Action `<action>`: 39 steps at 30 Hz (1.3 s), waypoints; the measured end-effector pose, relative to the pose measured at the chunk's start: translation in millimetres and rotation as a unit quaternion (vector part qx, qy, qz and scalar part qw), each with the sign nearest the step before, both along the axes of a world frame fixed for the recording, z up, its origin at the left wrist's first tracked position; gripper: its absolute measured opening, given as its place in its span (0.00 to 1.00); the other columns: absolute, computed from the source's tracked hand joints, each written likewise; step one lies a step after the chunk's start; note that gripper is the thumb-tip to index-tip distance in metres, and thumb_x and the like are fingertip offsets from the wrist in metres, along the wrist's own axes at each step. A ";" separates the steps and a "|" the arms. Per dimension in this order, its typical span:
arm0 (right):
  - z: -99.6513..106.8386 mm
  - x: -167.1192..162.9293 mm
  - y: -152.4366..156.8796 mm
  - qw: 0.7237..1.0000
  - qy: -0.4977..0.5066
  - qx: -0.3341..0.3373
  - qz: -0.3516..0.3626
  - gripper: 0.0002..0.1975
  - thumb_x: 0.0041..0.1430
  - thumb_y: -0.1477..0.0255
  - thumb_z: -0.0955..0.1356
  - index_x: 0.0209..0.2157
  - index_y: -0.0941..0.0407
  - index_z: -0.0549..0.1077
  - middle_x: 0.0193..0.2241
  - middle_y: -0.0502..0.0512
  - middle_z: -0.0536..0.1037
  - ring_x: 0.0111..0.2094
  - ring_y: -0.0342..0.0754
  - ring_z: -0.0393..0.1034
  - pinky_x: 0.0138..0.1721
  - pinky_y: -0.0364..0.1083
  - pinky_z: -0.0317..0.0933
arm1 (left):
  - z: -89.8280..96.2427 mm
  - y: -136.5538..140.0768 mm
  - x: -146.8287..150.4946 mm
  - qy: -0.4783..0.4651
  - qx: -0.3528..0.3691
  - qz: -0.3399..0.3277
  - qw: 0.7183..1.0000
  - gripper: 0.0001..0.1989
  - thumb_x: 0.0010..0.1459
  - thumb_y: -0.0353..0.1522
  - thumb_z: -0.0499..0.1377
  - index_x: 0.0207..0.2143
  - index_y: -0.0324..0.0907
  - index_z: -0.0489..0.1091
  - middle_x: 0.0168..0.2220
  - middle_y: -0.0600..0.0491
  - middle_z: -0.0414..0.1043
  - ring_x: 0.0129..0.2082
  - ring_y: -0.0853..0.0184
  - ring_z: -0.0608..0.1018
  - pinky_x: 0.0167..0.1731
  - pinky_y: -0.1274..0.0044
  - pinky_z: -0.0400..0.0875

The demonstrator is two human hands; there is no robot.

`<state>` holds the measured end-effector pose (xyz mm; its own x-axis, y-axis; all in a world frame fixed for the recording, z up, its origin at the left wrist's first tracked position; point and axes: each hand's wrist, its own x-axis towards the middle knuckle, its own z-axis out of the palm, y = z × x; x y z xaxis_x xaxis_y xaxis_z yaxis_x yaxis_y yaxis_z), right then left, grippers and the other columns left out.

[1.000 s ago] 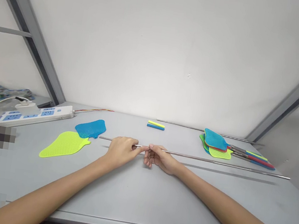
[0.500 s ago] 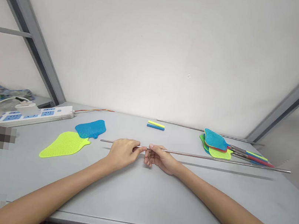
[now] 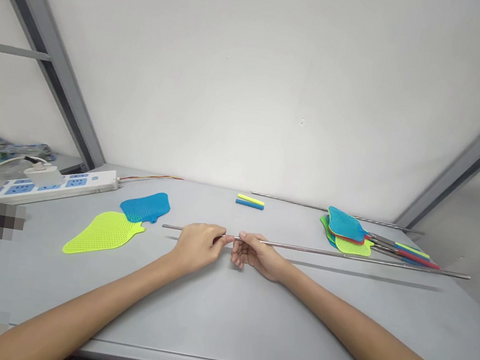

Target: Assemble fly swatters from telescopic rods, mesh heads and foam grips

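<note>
A long, thin metal rod (image 3: 323,252) runs level above the table, its shadow falling just below it. My left hand (image 3: 201,243) is closed around it near its left end. Close beside, my right hand (image 3: 258,255) pinches the same rod between thumb and fingers, the lower fingers curled loosely. Left of my hands lie a blue fly swatter head (image 3: 146,206) and a yellow-green fly swatter head (image 3: 103,235), both flat and without handles. Behind my hands, a yellow tube (image 3: 251,199) and a blue tube (image 3: 249,204) rest side by side.
A stack of fly swatters (image 3: 346,225) with coloured grips lies at the right. Another metal rod (image 3: 299,203) lies along the wall at the back. A white power strip (image 3: 95,181) with plugs and cables stands at the left. Grey metal posts (image 3: 70,76) frame both sides.
The rod has shifted very slightly to the right. Both hands keep nearly the same place and grip.
</note>
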<state>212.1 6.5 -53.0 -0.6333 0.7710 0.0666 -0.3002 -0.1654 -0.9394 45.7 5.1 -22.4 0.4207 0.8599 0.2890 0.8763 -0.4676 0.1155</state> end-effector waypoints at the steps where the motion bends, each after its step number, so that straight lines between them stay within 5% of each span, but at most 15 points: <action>1: 0.1 0.1 0.0 1.000 0.000 -0.001 0.000 0.18 0.55 0.64 0.57 0.26 0.63 0.68 0.21 0.56 0.69 0.23 0.42 0.64 0.24 0.42 0.55 | -0.2 0.1 -0.1 0.000 0.002 -0.002 1.000 0.21 0.55 0.41 0.39 0.17 0.41 0.59 0.19 0.54 0.67 0.21 0.70 0.67 0.19 0.78 0.43; 39: 2.2 -3.5 -4.2 0.994 -0.075 0.079 -0.016 0.18 0.54 0.61 0.58 0.25 0.62 0.66 0.20 0.54 0.69 0.21 0.39 0.63 0.24 0.40 0.57 | 3.8 0.2 2.6 -0.067 -0.006 -0.030 0.997 0.21 0.54 0.40 0.40 0.16 0.41 0.61 0.16 0.56 0.63 0.18 0.72 0.63 0.23 0.79 0.51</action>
<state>208.5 2.3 -50.8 -0.6208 0.7782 0.0951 -0.1568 -0.0045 -0.9876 48.3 5.3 -18.6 0.4293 0.8383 0.3361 0.8231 -0.5163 0.2365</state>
